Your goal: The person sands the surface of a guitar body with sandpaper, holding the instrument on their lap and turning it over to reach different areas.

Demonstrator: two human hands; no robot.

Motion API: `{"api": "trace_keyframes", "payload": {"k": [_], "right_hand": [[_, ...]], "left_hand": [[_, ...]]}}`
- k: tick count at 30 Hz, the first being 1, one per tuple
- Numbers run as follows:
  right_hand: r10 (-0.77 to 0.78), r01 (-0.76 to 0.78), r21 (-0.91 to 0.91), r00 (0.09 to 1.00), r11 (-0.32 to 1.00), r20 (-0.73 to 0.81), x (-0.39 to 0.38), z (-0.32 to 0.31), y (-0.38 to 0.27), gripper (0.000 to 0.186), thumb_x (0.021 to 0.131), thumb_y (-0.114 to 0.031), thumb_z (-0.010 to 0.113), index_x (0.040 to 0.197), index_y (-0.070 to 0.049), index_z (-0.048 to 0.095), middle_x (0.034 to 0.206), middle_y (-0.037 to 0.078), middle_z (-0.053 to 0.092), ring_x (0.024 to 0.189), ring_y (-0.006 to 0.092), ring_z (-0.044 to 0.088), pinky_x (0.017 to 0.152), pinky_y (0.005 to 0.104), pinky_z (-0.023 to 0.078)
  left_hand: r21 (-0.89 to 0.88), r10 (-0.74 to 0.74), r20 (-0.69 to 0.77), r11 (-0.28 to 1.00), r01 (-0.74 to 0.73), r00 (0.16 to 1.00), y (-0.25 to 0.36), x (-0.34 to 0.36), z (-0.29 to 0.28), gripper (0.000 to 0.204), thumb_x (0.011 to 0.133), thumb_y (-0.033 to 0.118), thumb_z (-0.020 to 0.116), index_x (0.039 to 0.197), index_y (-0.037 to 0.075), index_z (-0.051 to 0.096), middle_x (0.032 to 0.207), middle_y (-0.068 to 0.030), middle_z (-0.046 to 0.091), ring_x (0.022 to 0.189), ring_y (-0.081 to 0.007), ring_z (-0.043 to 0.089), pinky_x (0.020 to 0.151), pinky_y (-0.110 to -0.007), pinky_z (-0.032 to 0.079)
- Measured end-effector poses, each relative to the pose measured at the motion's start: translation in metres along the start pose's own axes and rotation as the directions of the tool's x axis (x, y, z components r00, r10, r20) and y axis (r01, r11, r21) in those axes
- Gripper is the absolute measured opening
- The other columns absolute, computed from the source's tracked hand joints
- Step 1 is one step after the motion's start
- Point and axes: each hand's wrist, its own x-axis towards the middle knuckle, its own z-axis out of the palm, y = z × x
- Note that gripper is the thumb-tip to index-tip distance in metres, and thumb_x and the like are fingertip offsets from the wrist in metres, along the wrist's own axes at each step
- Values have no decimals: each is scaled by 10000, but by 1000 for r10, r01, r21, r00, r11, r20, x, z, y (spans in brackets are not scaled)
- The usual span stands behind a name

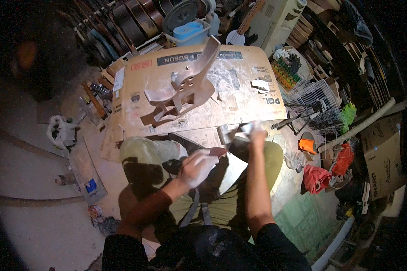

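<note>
Apparently hand-working a small, flat reddish-brown piece [219, 151], pinched between the knees [274, 156] by the left hand [196, 168], near a blurred right hand [257, 136] of unreadable grip, and likely needing steady support next.

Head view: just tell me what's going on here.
A person has both hands out over their bent knees. The left hand holds a reddish-brown piece; the right hand is blurred, so its grip is unclear. Beyond the knees, a curved brown form rests on a cardboard sheet, touched by neither hand.
</note>
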Motion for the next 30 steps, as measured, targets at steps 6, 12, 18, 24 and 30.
{"api": "trace_keyframes", "payload": {"k": [6,12,18,24,30], "right_hand": [[-10,-118,600,979,791,205,-3,-23,-18,308,1020,-239,526,1121,23,652,1034,111,670,923,164,640,778,325,516],[-68,-307,667,879,679,473,-63,-22,-43,207,984,-153,591,1151,-33,574,907,43,623,782,125,614,711,293,534],[-19,-441,640,815,629,579,-89,-30,-59,186,975,-135,582,1138,-66,524,876,20,571,714,111,563,631,265,500],[-35,-213,439,870,873,491,-103,-13,-69,146,991,-199,574,1053,-81,514,866,-18,517,739,68,468,681,233,410],[-94,-158,341,781,926,618,-128,13,-109,259,858,-25,648,1112,-40,599,991,26,586,901,108,538,791,254,453]], "left_hand": [[96,-539,323,837,539,778,-24,-23,-16,163,846,176,658,956,68,712,890,-150,693,788,-337,672,699,-402,536],[44,-751,299,628,777,589,-34,9,-13,209,836,215,733,917,23,709,856,-135,717,758,-244,692,700,-347,529],[-55,-558,-523,777,628,644,-76,62,-83,189,900,188,707,970,13,689,840,-50,678,730,-104,594,699,-271,494],[-26,-413,-638,855,518,650,-139,109,-117,277,971,287,642,932,14,660,841,-27,628,742,-90,538,689,-259,460],[-337,-653,-375,757,559,658,-164,96,-93,472,1035,440,477,838,36,620,765,-28,598,707,-101,544,681,-260,436]]}}
